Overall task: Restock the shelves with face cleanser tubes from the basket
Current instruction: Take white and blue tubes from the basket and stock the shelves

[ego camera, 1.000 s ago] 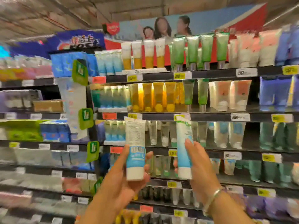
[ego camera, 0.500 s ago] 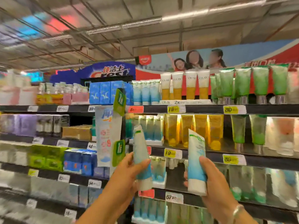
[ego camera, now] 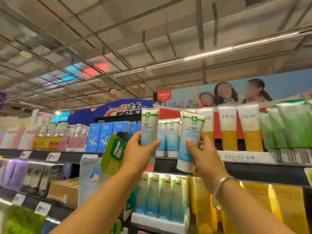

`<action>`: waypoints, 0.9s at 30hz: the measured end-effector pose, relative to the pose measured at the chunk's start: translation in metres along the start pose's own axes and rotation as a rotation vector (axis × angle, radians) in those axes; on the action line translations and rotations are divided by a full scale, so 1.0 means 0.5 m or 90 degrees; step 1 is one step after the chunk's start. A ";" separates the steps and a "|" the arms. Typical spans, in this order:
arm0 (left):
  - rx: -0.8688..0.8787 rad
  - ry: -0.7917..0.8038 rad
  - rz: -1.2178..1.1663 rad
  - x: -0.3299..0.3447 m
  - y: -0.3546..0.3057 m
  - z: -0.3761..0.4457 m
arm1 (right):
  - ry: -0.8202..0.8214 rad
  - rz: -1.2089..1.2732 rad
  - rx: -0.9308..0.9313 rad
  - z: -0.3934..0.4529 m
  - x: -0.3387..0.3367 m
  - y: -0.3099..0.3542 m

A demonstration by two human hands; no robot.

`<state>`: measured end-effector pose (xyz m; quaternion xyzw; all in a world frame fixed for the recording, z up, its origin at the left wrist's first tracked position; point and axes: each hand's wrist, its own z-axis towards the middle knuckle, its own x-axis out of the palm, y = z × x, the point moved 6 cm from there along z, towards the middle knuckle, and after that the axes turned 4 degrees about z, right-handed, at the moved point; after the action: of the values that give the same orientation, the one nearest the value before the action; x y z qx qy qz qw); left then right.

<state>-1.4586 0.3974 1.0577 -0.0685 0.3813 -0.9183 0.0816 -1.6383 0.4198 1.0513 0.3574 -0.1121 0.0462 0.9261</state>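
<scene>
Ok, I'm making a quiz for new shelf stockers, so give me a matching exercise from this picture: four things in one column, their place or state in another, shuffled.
Things:
1. left-hand tube
2. right-hand tube
3. Olay tubes
4. bracelet

Places or states:
A. standing on the top shelf, white over yellow
B. round the right wrist
C. held upright
D. held tilted, cap end lower left

Pairs: 1-C, 2-D, 3-A, 4-B

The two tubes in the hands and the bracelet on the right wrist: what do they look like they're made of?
Left tube and right tube: likely soft plastic, smooth with a slight sheen, printed white-to-blue, flat crimped top, white cap at the bottom. Bracelet: looks like silvery metal, polished, judging by the bright highlights; blur leaves this open.
</scene>
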 end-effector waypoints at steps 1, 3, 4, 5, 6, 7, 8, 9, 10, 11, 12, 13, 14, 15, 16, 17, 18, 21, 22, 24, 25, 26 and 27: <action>0.007 -0.012 0.020 0.006 0.006 0.025 | 0.003 -0.010 -0.018 0.024 0.011 0.001; 0.008 -0.038 0.054 0.015 0.020 0.068 | 0.012 -0.026 -0.033 0.063 0.033 -0.005; 0.007 -0.051 0.072 0.017 0.028 0.086 | 0.016 -0.039 -0.034 0.079 0.043 -0.010; 0.006 -0.063 0.090 0.020 0.036 0.101 | 0.017 -0.056 -0.035 0.093 0.053 -0.015; 0.006 -0.074 0.105 0.022 0.044 0.114 | 0.017 -0.074 -0.039 0.105 0.062 -0.020; 0.005 -0.080 0.118 0.023 0.054 0.126 | 0.019 -0.092 -0.047 0.116 0.071 -0.025; 0.003 -0.084 0.132 0.026 0.064 0.137 | 0.022 -0.114 -0.057 0.125 0.080 -0.030; 0.000 -0.088 0.150 0.028 0.073 0.146 | 0.026 -0.139 -0.069 0.134 0.088 -0.034; -0.001 -0.091 0.170 0.030 0.081 0.154 | 0.031 -0.164 -0.077 0.141 0.097 -0.038; -0.002 -0.091 0.191 0.032 0.088 0.162 | 0.033 -0.187 -0.079 0.147 0.104 -0.045; -0.004 -0.090 0.214 0.034 0.095 0.168 | 0.032 -0.210 -0.076 0.153 0.109 -0.053; -0.007 -0.090 0.235 0.035 0.102 0.174 | 0.029 -0.233 -0.071 0.159 0.113 -0.062; -0.011 -0.089 0.250 0.036 0.109 0.180 | 0.025 -0.254 -0.065 0.164 0.115 -0.071; -0.018 -0.088 0.262 0.037 0.116 0.186 | 0.021 -0.272 -0.059 0.168 0.116 -0.082; -0.025 -0.090 0.274 0.037 0.122 0.191 | 0.019 -0.288 -0.056 0.171 0.117 -0.091; -0.030 -0.093 0.286 0.037 0.127 0.196 | 0.017 -0.307 -0.056 0.173 0.118 -0.099; -0.034 -0.097 0.298 0.036 0.132 0.201 | 0.015 -0.332 -0.057 0.176 0.119 -0.105; -0.054 -0.106 0.310 0.031 0.144 0.212 | 0.006 -0.396 -0.051 0.186 0.122 -0.115; -0.063 -0.105 0.306 0.030 0.147 0.215 | 0.007 -0.409 -0.043 0.189 0.125 -0.117; -0.074 -0.101 0.298 0.027 0.153 0.219 | 0.010 -0.433 -0.027 0.194 0.129 -0.122; -0.076 -0.101 0.300 0.025 0.154 0.219 | 0.012 -0.440 -0.018 0.195 0.130 -0.125; -0.074 -0.099 0.304 0.024 0.154 0.219 | 0.013 -0.443 -0.009 0.197 0.131 -0.128; -0.071 -0.098 0.305 0.024 0.154 0.218 | 0.011 -0.446 -0.001 0.197 0.131 -0.131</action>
<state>-1.4420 0.2661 1.0799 -0.0501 0.4294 -0.8423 0.3218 -1.5810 0.3055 1.0955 0.3733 0.0251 -0.2714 0.8868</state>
